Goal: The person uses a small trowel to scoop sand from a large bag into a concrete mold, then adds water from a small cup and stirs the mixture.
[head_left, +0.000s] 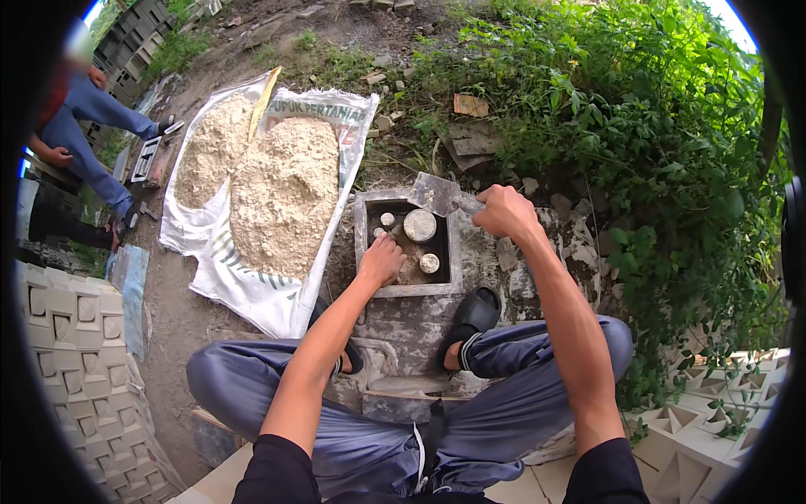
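A square frame mould (456, 259) rests on the ground in front of my feet. Inside stand a large round disc (420, 226) and smaller round pegs, one (429, 263) near the right side and one (387, 219) towards the far left, all coated with pale powder. My left hand (384, 260) reaches into the mould with curled fingers, its fingertips around another small peg (379, 232). Gripped in my right hand (505, 210) is a trowel; its flat, dusty blade (436, 194) lies over the mould's far right corner. My fist hides most of its handle.
Left of the mould, a white woven sack (353, 126) lies spread under heaped pale powder (285, 193). Green plants (621, 109) crowd the right. Patterned blocks (80, 336) are stacked at left, more (688, 437) at lower right. Another person (84, 118) sits at far left.
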Action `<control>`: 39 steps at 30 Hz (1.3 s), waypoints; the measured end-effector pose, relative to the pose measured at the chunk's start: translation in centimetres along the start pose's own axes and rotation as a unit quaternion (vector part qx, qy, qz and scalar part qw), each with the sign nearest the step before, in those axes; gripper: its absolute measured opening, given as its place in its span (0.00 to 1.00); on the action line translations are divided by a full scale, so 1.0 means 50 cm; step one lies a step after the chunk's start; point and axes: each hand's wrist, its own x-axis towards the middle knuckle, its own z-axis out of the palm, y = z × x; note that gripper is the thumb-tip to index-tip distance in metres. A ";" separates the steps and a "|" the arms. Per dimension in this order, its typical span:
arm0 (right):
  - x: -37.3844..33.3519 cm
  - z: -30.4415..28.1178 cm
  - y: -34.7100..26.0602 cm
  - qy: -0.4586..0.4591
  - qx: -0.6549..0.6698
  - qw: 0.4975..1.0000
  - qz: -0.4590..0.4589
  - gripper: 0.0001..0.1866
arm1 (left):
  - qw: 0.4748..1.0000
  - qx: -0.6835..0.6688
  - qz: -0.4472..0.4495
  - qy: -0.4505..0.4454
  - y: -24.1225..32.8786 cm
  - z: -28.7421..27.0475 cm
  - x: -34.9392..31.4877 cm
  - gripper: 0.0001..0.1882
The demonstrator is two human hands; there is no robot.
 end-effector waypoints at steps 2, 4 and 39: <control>-0.004 0.003 -0.002 0.004 -0.007 1.000 0.007 0.18 | 1.000 0.015 -0.019 -0.007 0.014 -0.015 0.005 0.15; -0.008 -0.003 -0.004 0.006 -0.003 1.000 0.013 0.19 | 0.990 0.047 0.003 -0.132 0.029 -0.035 0.029 0.16; -0.002 0.001 0.004 -0.013 -0.006 0.999 0.031 0.25 | 0.949 0.127 0.086 -0.276 0.092 -0.003 0.005 0.13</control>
